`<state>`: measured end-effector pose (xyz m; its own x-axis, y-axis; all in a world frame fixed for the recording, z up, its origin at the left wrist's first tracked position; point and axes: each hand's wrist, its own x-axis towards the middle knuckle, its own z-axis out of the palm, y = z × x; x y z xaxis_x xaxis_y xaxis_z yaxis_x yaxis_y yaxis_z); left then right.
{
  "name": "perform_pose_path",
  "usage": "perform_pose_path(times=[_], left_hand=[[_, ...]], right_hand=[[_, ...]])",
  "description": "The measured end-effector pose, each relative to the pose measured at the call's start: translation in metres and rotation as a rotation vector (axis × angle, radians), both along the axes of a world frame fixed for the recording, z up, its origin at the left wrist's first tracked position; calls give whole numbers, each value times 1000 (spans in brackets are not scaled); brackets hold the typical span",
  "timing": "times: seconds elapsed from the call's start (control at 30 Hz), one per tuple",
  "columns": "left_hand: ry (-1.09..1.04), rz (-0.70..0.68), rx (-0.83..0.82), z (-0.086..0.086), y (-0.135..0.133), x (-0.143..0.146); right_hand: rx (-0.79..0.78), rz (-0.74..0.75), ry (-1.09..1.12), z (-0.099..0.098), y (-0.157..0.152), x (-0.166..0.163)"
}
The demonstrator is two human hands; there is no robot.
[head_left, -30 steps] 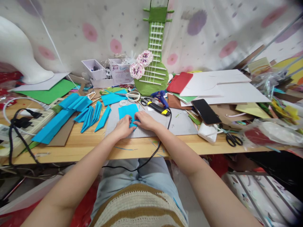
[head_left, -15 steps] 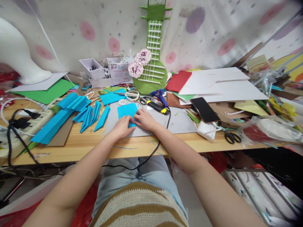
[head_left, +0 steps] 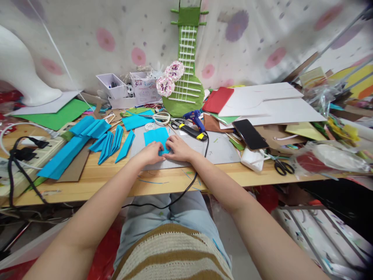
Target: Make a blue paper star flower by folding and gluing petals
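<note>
A sheet of blue paper (head_left: 155,136) lies on the grey board (head_left: 221,149) in front of me. Both hands are at its near edge. My left hand (head_left: 153,153) pinches the lower edge, fingers curled together. Close beside it on the right, my right hand (head_left: 178,147) grips the same edge, with its thumb and fingers bent in. The part of the paper under the fingers is hidden. Folded blue paper pieces (head_left: 116,144) lie left of the board, beside a longer blue strip (head_left: 64,157).
Behind the sheet are white-handled scissors (head_left: 161,118), a yellow-black utility knife (head_left: 192,131) and a blue glue gun (head_left: 196,118) with its cord running to the table edge. A green paper guitar (head_left: 185,97) stands at the back. A phone (head_left: 250,134) and black scissors (head_left: 284,167) lie right; a power strip (head_left: 49,149) left.
The hands stay at the sheet's near edge, and their fingers have shifted slightly along it. The whole view has moved a little.
</note>
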<state>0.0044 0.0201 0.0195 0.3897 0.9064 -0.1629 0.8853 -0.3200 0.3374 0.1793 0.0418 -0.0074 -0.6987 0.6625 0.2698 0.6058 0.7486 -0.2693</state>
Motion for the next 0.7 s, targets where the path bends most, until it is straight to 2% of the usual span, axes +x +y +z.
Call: perform_pose_path(times=[0.37, 0.7], left_hand=[[74, 21, -59, 9, 4, 8], [74, 36, -67, 8, 4, 7]], right_hand=[[-121, -102, 127, -8, 7, 4], [-155, -278, 206, -12, 16, 15]])
